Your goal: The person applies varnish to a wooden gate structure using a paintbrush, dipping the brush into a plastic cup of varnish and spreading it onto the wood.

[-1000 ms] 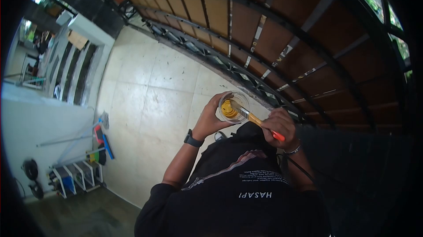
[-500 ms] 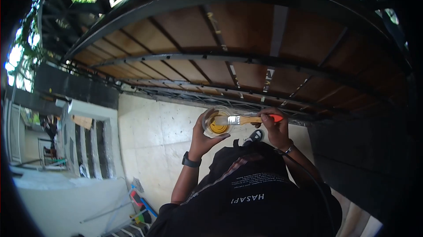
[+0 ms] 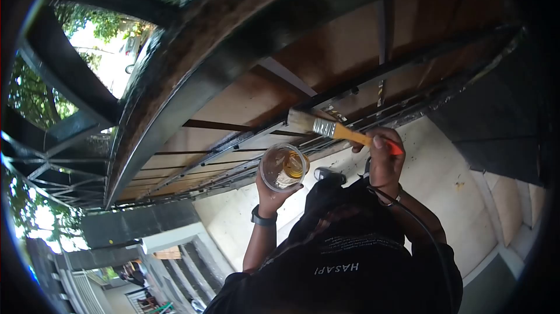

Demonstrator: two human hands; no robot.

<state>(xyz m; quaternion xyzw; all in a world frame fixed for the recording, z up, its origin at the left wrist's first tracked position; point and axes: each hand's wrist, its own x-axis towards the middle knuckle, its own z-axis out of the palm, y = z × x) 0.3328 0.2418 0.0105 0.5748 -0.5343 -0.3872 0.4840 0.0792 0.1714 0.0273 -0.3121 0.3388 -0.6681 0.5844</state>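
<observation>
My left hand (image 3: 273,196) is wrapped round a clear plastic cup (image 3: 284,167) with amber liquid in it, tilted so that its mouth faces me. In my right hand (image 3: 385,159) is a paintbrush (image 3: 338,130) with a yellow and red handle. Its bristles point left, above and to the right of the cup, over the brown panels (image 3: 233,101) of a black metal gate. Whether the bristles touch the gate cannot be made out.
The gate's dark frame (image 3: 181,98) curves across the upper view. Pale floor tiles (image 3: 449,180) lie below it, with my shoe (image 3: 329,174) near its base. Steps (image 3: 184,270) stand at the lower left, and a dark wall (image 3: 484,110) at the right.
The view has turned and come nearer the gate. The brush has left the cup and moved up towards the panels. The cup has tilted in my left hand.
</observation>
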